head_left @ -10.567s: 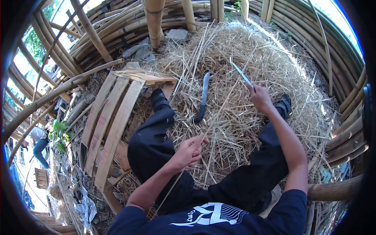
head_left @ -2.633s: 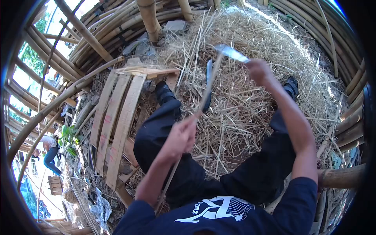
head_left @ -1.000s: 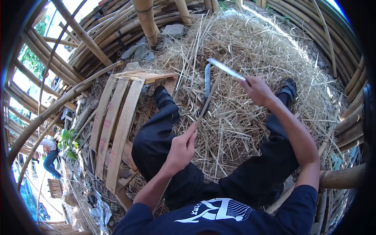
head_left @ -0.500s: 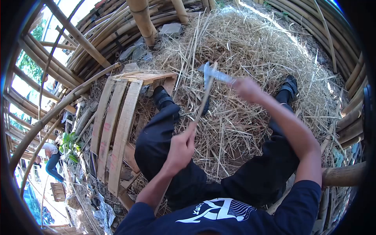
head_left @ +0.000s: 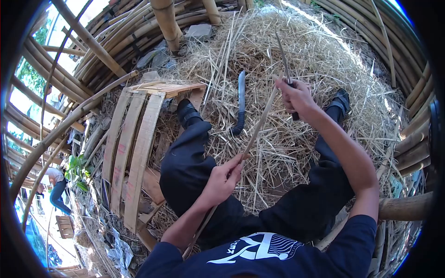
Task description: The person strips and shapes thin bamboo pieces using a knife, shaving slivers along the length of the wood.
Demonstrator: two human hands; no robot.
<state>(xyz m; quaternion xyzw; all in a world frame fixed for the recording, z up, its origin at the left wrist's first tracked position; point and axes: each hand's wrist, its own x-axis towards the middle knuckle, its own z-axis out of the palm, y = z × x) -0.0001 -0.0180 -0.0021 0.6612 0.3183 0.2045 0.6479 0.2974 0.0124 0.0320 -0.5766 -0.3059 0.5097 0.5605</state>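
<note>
At six o'clock, just below centre, a long pale strip (head_left: pixel 260 122) is grasped by the left hand (head_left: pixel 222 183), its far end slanting up between one and two o'clock. At two o'clock, a knife (head_left: pixel 283 58) is gripped by the right hand (head_left: pixel 296 99), point upward; whether the strip's tip is touched by those fingers cannot be told. The strip is best kept firmly pinched, and the edge turned away from the left hand. Two knives are counted: one held, and a second knife (head_left: pixel 241 97) laid on dry straw (head_left: pixel 278 155) near one o'clock. One crate (head_left: pixel 141 148), with three broad slats showing, is seen at nine o'clock. Farther off, one other person (head_left: pixel 58 185) is glimpsed between eight and nine.
</note>
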